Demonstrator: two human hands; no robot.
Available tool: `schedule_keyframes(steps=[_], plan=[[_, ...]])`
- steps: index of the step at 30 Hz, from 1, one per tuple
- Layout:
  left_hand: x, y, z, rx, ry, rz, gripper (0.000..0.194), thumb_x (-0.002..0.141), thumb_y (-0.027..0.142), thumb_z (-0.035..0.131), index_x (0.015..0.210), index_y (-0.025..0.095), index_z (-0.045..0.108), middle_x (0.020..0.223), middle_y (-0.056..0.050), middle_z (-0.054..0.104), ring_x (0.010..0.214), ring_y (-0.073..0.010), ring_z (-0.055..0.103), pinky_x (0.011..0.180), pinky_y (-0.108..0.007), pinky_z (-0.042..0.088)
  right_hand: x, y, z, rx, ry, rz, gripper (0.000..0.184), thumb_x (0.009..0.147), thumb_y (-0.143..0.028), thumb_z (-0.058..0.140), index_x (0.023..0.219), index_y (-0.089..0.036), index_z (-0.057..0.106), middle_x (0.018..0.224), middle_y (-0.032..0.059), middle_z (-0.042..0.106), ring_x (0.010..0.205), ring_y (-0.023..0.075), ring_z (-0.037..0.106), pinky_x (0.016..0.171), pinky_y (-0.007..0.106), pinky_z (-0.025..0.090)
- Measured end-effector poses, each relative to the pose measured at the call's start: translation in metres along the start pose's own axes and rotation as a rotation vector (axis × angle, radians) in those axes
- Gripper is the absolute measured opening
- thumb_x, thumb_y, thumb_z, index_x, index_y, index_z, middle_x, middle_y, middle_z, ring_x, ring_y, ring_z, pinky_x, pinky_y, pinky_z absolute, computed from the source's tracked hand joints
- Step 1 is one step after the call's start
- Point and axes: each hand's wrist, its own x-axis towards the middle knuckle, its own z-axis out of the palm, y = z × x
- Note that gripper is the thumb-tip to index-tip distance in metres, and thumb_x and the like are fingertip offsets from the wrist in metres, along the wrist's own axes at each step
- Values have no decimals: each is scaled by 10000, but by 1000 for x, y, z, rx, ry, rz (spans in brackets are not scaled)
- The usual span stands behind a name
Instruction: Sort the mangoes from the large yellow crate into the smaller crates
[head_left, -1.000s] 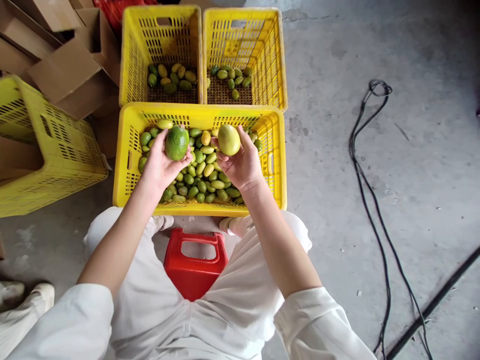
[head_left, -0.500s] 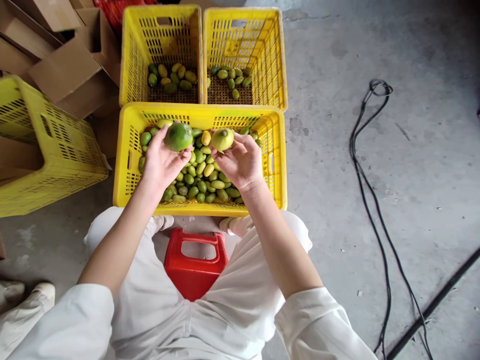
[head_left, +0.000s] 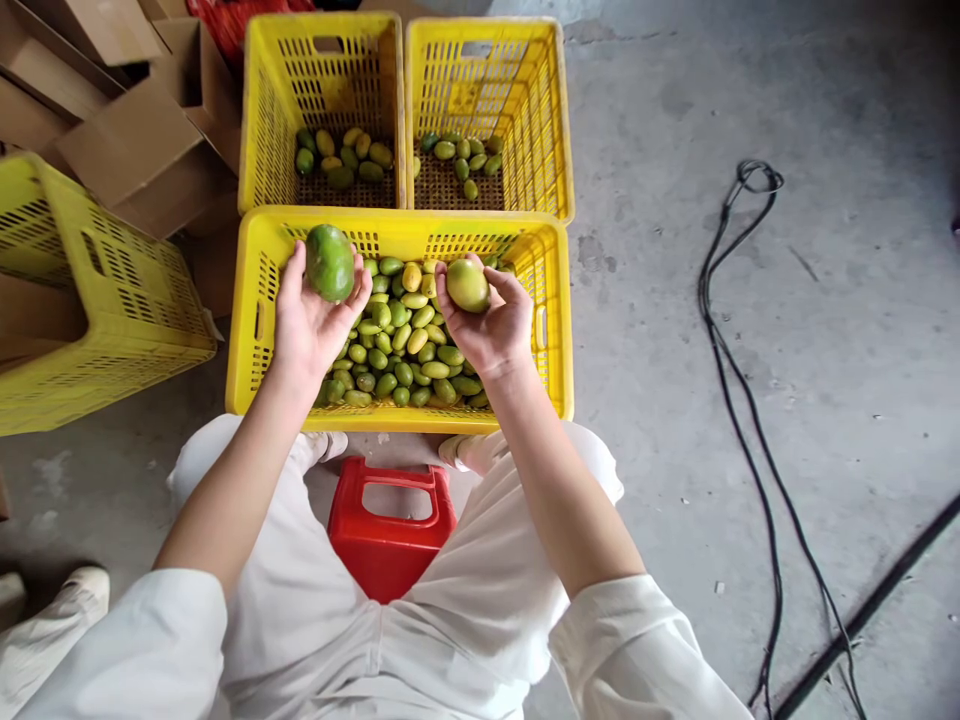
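My left hand (head_left: 313, 315) is raised over the near yellow crate (head_left: 240, 375), with its fingers cupped around a dark green oval fruit (head_left: 330, 263). To its right, my right hand (head_left: 491, 315) holds a paler yellow-green oval fruit (head_left: 468, 285) between thumb and fingers. Below both hands, the crate is filled with a pile of green and yellow oval fruits (head_left: 405, 345). The two hands are apart, and each fruit is clear of the pile. I cannot tell the exact kind of fruit.
Behind the near crate are a left yellow crate (head_left: 266, 150) and a right yellow crate (head_left: 544, 150), each with several fruits inside. Another yellow crate (head_left: 142, 290) leans at left by cardboard boxes (head_left: 135, 140). A red stool (head_left: 390, 550) is between my legs. Black cable (head_left: 739, 365) lies right.
My hands have moved apart, the left going left and the right shifting slightly right. Both fruits have turned, the left one now more upright; each hand keeps its hold.
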Motion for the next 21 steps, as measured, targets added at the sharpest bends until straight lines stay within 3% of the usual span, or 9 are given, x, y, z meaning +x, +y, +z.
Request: schedule_keyframes(steps=[3,6,8,12,16,18,21], plan=[[5,-2,-7,36,-1,-81,288,1147,544,644,1250,320,792,1227,-80,874,1178,-275,850,847,-335,734,-1,-1,1,2,6,14,181,942,-324,817,1025,-307,657,1039,24,833,1141,256,843,939,418,765],[8,-3,-12,-11,-47,-120,327,1132,589,672,1263,315,795,1191,-83,877,1147,-276,853,820,-333,729,5,1,-5,-92,-35,13,214,994,-489,794,1076,-319,693,1098,14,856,1149,251,834,855,386,749],[8,-2,-12,-44,-64,-126,348,1123,623,692,1252,319,802,1145,-69,877,1119,-254,848,809,-305,715,11,3,-11,-145,-53,-7,258,1012,-573,773,1083,-332,714,1143,13,862,1189,253,817,838,379,735],[7,7,-11,-108,-23,-85,422,1167,696,580,1270,359,811,1043,-28,868,1113,-184,820,831,-228,692,20,6,-16,-110,0,-39,240,1045,-572,759,1008,-337,729,1063,13,840,1208,245,781,847,342,715],[12,17,-20,17,-6,-71,487,1067,784,677,1335,416,849,1094,-44,885,1264,-277,822,888,-324,735,16,2,-12,-49,42,11,334,1079,-637,702,1008,-312,718,956,24,781,998,205,788,719,285,694],[17,21,-28,54,41,-48,465,1059,749,694,1342,416,852,1120,-37,889,1287,-280,823,871,-321,739,11,-1,-12,-69,30,11,380,1044,-690,723,1024,-311,717,940,27,772,936,212,787,660,294,689],[28,26,-43,-10,82,-56,372,1113,588,625,1364,407,832,1066,10,881,1218,-191,826,859,-239,724,8,-4,-16,-88,17,-38,400,992,-717,750,967,-322,695,961,45,794,964,249,812,640,334,701]])
